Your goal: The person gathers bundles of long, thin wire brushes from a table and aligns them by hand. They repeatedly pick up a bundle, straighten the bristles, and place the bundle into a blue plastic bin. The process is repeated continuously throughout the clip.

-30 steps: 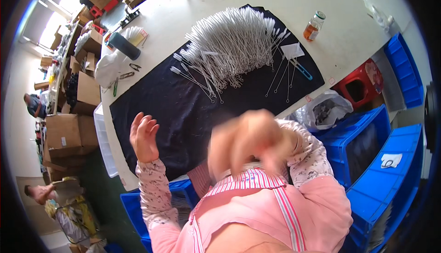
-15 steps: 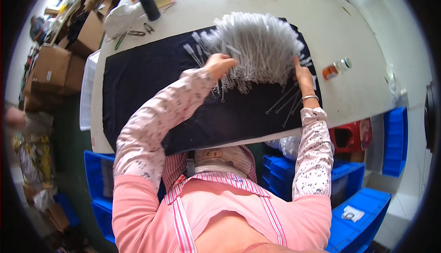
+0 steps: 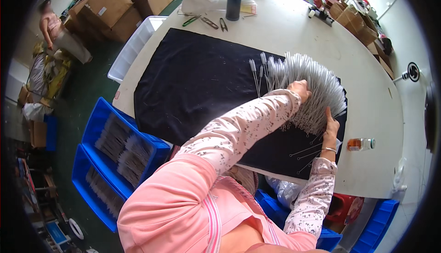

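Observation:
A thick pile of white-bristled tube brushes (image 3: 317, 80) with thin wire handles lies fanned out on a black cloth (image 3: 193, 83). My left hand (image 3: 299, 90), its arm stretched across the cloth, has its fingers curled in among the brushes at the middle of the pile. At the pile's right edge my right hand (image 3: 330, 128) is closed round the brushes, thumb raised; its other fingers are partly hidden. A few stray brushes (image 3: 258, 76) stick out at the left side. Several looped wire ends (image 3: 303, 155) lie loose beside my right wrist.
A small jar (image 3: 360, 144) with orange contents lies right of the cloth. Thread snips (image 3: 223, 24), a dark cylinder (image 3: 234, 2) and a white bag (image 3: 202, 1) sit at the far side. Blue bins (image 3: 156, 148) with brushes stand lower left. A person (image 3: 57, 32) stands beyond.
My view has turned to the left, bringing the blue bins and the standing person into sight. My left hand has gone from the pile's left edge to its middle; my right hand stays at its right edge.

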Available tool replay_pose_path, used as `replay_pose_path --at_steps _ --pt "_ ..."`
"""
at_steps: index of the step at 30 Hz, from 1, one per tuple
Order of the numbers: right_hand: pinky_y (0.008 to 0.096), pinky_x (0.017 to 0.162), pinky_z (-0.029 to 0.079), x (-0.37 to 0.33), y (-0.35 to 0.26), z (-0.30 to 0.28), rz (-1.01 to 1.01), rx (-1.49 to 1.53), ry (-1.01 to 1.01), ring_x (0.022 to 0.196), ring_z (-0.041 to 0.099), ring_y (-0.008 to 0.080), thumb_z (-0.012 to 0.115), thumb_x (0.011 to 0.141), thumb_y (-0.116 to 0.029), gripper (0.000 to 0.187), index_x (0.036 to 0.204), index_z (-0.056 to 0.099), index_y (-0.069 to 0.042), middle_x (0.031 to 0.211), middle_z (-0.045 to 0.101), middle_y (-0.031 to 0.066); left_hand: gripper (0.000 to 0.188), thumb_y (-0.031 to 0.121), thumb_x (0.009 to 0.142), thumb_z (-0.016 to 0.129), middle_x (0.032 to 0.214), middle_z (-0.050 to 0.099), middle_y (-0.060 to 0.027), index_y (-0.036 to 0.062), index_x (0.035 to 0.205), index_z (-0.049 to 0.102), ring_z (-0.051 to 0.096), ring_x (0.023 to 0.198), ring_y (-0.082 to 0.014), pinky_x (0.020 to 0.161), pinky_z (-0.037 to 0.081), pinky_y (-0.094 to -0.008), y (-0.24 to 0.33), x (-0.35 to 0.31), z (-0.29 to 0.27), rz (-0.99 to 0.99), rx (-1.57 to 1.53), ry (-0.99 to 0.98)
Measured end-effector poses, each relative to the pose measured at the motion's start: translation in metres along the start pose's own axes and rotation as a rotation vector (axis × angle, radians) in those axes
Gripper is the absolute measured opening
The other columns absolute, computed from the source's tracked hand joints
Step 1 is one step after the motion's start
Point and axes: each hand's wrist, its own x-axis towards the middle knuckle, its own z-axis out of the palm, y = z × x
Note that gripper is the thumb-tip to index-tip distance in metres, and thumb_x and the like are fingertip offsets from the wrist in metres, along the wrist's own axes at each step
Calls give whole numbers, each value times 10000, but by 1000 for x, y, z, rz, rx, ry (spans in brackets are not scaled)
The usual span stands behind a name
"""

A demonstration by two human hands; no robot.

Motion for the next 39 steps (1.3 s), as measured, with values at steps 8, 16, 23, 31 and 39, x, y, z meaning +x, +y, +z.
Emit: replay_pose_path --at_steps 8,16,23,31,39 --pt "331 804 509 -8 -2 13 -146 122 53 882 630 253 819 670 -73 494 1045 585 147 1034 637 168 308 210 774 713 1045 602 -147 60 999 566 589 1040 -316 899 465 -398 -5 -2 22 54 11 60" --pt "380 726 507 -48 -43 46 -387 -510 141 784 667 248 844 573 -365 586 876 664 103 876 689 210 214 162 705 633 970 629 -193 69 895 666 601 965 -350 903 465 -424 -25 3 40 247 47 267" --pt "424 766 504 -60 -46 55 -450 -364 197 837 650 398 753 612 -344 462 840 674 50 851 663 257 343 271 835 648 918 696 -141 -26 1002 675 662 846 -196 784 510 -304 -11 -19 22 196 -424 52" --pt "432 687 491 -52 -17 60 -1130 -702 198 812 618 335 608 825 -269 256 935 580 -40 877 629 145 833 434 663 799 1140 545 -265 -91 1184 416 574 1040 -329 897 457 -404 11 -18 34 100 -448 132" --pt "417 922 421 -125 -63 93 -1136 -644 -103 1043 559 381 649 786 -230 515 1174 505 76 1086 600 241 626 104 647 766 1041 606 -177 -39 1184 477 595 965 -272 886 457 -368 -12 2 33 -74 -1003 338"
